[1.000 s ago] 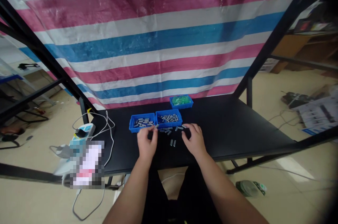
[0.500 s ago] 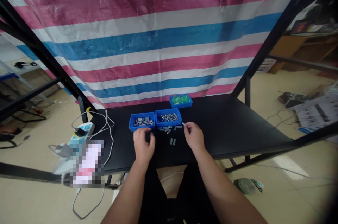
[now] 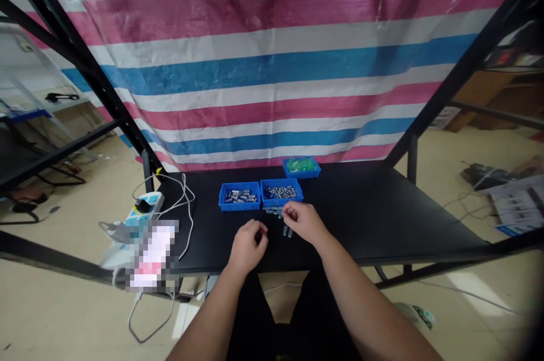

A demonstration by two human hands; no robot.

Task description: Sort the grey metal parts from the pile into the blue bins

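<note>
Right hand (image 3: 305,220): hung palm-down at the loose cylinders, thumb and fingertips drawn together; could not be told from this angle whether clamped on a cylinder or on nothing.
Left hand (image 3: 249,245): curled loosely between the left bin and the near table edge, thumb and fingers slightly apart.
Loose cylinders (image 3: 272,211): lay bunched on the table just in front of the middle bin, metallic, partly hidden by the right fingertips.
Pair of cylinders (image 3: 288,232): lay side by side, nearer the body, just below the right fingers.
Left bin (image 3: 239,208): stood behind the left hand, blue, with more cylinders (image 3: 241,196) scattered inside.
Middle bin (image 3: 283,202): stood right beside the left bin, blue, heaped with small shiny pieces (image 3: 284,192).
Rear bin (image 3: 304,174): sat farther back and to the right, blue, filled with green pieces (image 3: 301,165).
Table (image 3: 361,219): spread black beneath everything.
Power strip (image 3: 153,200): lay at the left end, beside a looped white cable (image 3: 190,225).
Striped sheet (image 3: 255,83): hung behind, pink, blue and white.
</note>
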